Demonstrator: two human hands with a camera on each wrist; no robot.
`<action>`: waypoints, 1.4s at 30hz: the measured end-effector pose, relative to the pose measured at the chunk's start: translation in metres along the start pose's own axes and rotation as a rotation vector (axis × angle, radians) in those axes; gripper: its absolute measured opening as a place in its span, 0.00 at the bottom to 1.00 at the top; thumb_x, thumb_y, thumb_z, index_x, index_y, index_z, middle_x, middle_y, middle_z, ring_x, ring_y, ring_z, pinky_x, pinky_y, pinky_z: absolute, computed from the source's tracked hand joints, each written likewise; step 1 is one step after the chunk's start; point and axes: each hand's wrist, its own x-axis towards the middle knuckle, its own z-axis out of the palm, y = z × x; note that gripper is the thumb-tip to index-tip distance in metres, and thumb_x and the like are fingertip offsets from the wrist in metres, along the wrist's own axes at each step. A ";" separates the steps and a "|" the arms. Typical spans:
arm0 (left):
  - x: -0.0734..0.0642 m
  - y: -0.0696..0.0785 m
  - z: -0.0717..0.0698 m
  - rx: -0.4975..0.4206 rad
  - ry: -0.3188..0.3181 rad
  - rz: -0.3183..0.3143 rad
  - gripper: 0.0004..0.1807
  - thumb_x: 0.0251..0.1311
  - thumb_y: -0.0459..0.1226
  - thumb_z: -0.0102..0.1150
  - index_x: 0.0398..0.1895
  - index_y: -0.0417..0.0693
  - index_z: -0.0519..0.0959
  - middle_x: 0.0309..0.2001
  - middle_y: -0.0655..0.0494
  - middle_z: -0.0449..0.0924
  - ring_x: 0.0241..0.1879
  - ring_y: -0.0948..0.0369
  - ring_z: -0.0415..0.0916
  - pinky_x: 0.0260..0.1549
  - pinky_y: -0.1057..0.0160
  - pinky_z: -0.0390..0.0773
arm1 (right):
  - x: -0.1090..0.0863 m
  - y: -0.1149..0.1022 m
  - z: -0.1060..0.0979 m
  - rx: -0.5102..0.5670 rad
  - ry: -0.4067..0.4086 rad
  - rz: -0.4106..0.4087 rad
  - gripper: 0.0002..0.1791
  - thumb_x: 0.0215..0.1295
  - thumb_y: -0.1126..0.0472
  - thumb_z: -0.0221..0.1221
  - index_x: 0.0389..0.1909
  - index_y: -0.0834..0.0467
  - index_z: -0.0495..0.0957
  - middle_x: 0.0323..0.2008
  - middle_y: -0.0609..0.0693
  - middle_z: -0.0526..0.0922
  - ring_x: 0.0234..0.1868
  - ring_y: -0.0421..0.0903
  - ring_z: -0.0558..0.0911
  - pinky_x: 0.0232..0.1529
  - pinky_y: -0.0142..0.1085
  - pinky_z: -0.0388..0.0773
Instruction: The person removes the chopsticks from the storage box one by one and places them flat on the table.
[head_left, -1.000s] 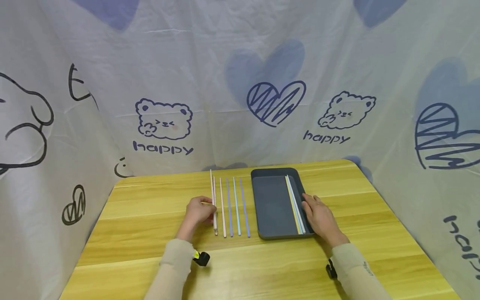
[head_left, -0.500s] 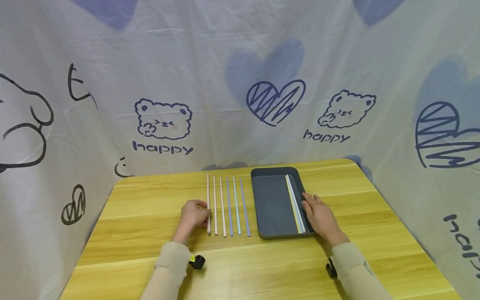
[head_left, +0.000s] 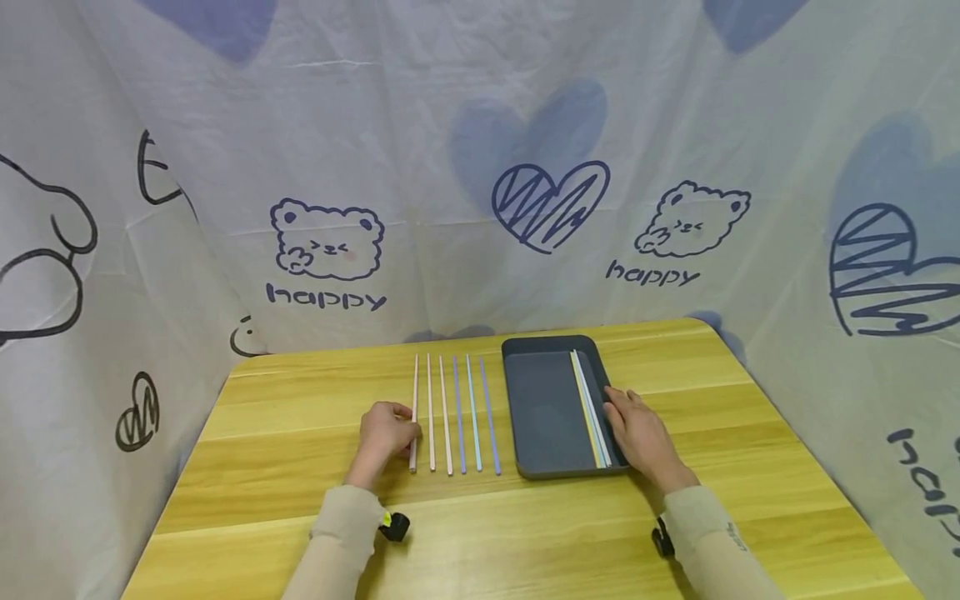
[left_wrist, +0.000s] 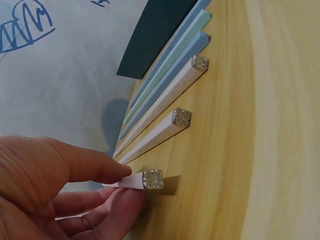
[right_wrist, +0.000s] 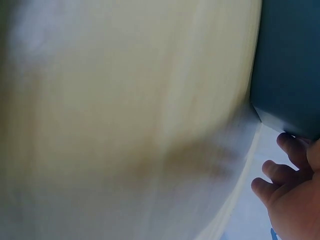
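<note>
My left hand [head_left: 386, 432] pinches a pale pink chopstick [left_wrist: 132, 181] between thumb and fingers, close over the wood. Its square, glittery end [left_wrist: 154, 179] points toward the near side. Right of it two more pink chopsticks [left_wrist: 159, 135] lie parallel, then a purple-blue chopstick [head_left: 459, 417], an aqua chopstick [head_left: 474, 417] and another purple-blue chopstick [head_left: 491, 421]. My right hand [head_left: 641, 437] rests at the right side of a dark grey tray [head_left: 543, 408], its fingers loosely bent against the outer wall. Inside, yellow, light blue and white chopsticks [head_left: 588, 408] lie along that side.
The wooden table [head_left: 480, 533] has rounded far corners. A printed curtain [head_left: 435, 250] hangs close behind it and along both sides. The tray stands just right of the chopstick row.
My left hand has moved left with the pink chopstick, which was tilted beside another and now lies straight at the row's left end. The right hand and tray have stayed put.
</note>
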 end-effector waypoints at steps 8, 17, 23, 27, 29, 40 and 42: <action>-0.002 -0.001 0.000 0.050 0.015 0.017 0.13 0.58 0.28 0.67 0.47 0.35 0.83 0.32 0.41 0.88 0.15 0.60 0.82 0.18 0.62 0.87 | -0.001 0.000 0.000 0.007 -0.004 -0.001 0.27 0.86 0.55 0.46 0.76 0.64 0.68 0.72 0.68 0.73 0.76 0.73 0.66 0.73 0.70 0.68; -0.003 0.001 0.001 0.055 0.024 0.018 0.14 0.57 0.28 0.68 0.48 0.36 0.83 0.30 0.43 0.85 0.15 0.59 0.80 0.17 0.62 0.86 | 0.001 0.001 0.000 0.021 -0.002 0.004 0.27 0.86 0.55 0.47 0.77 0.64 0.68 0.72 0.68 0.73 0.76 0.72 0.67 0.73 0.70 0.67; -0.002 0.001 0.000 0.042 0.030 0.022 0.14 0.56 0.28 0.68 0.46 0.34 0.83 0.29 0.41 0.85 0.15 0.59 0.82 0.17 0.62 0.87 | 0.001 0.000 -0.002 0.020 0.001 -0.002 0.26 0.86 0.55 0.47 0.76 0.64 0.68 0.71 0.69 0.74 0.75 0.73 0.67 0.72 0.70 0.68; -0.002 0.002 0.000 0.039 0.031 0.013 0.14 0.56 0.29 0.69 0.46 0.35 0.83 0.31 0.40 0.84 0.16 0.59 0.82 0.18 0.62 0.87 | 0.002 0.000 -0.003 0.024 0.000 -0.006 0.26 0.86 0.55 0.47 0.76 0.65 0.68 0.71 0.69 0.74 0.75 0.73 0.67 0.72 0.70 0.68; -0.002 0.002 0.000 0.036 0.032 0.007 0.14 0.57 0.30 0.69 0.46 0.35 0.83 0.32 0.39 0.84 0.16 0.59 0.82 0.18 0.62 0.87 | 0.001 0.000 -0.002 0.024 -0.004 -0.004 0.26 0.85 0.56 0.48 0.76 0.65 0.68 0.71 0.69 0.74 0.75 0.72 0.67 0.73 0.70 0.68; -0.005 0.013 0.003 0.012 0.059 0.011 0.15 0.65 0.37 0.66 0.50 0.37 0.83 0.25 0.47 0.85 0.16 0.58 0.81 0.16 0.65 0.81 | 0.001 0.000 -0.004 0.015 -0.021 0.004 0.27 0.86 0.55 0.46 0.77 0.64 0.67 0.72 0.69 0.73 0.76 0.73 0.66 0.73 0.70 0.68; -0.006 0.016 0.006 0.012 0.061 0.020 0.14 0.65 0.37 0.66 0.49 0.37 0.84 0.24 0.48 0.85 0.16 0.58 0.81 0.16 0.66 0.79 | 0.001 -0.001 -0.004 0.014 -0.021 0.005 0.27 0.86 0.55 0.46 0.77 0.64 0.67 0.72 0.69 0.73 0.76 0.72 0.67 0.73 0.70 0.68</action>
